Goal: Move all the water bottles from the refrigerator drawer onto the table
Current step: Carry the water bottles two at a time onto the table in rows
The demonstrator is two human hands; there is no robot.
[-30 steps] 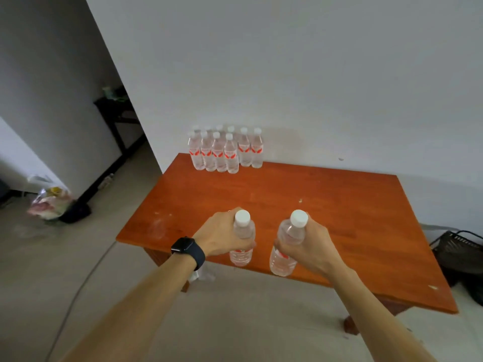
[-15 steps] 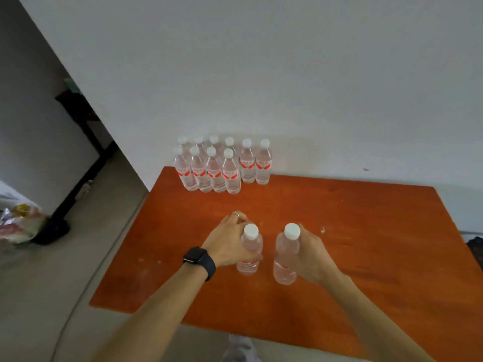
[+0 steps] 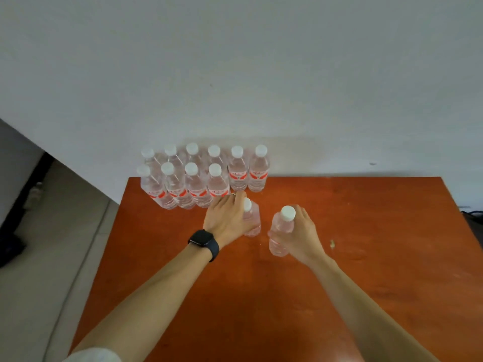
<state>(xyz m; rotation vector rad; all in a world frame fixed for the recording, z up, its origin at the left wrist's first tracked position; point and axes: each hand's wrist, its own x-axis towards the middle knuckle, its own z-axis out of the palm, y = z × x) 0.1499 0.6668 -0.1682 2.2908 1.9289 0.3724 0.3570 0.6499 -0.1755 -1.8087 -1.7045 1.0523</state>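
Observation:
Several clear water bottles with white caps and red labels (image 3: 203, 176) stand in two rows at the far left corner of the orange wooden table (image 3: 379, 257), against the wall. My left hand (image 3: 227, 218), with a dark watch on the wrist, grips one water bottle (image 3: 252, 220) just in front of the rows, to the right of the front row. My right hand (image 3: 300, 236) grips a second water bottle (image 3: 281, 231) a little nearer and to the right. Both bottles are upright over the tabletop. The refrigerator drawer is out of view.
A white wall (image 3: 261, 74) rises right behind the table. Grey floor (image 3: 52, 257) lies to the left, with a dark furniture base (image 3: 10, 246) at the left edge. A small pale speck (image 3: 332, 243) lies on the table right of my right hand.
Both hands have carried their bottles forward across the table toward the standing rows. The view has closed in on the table and tilted down.

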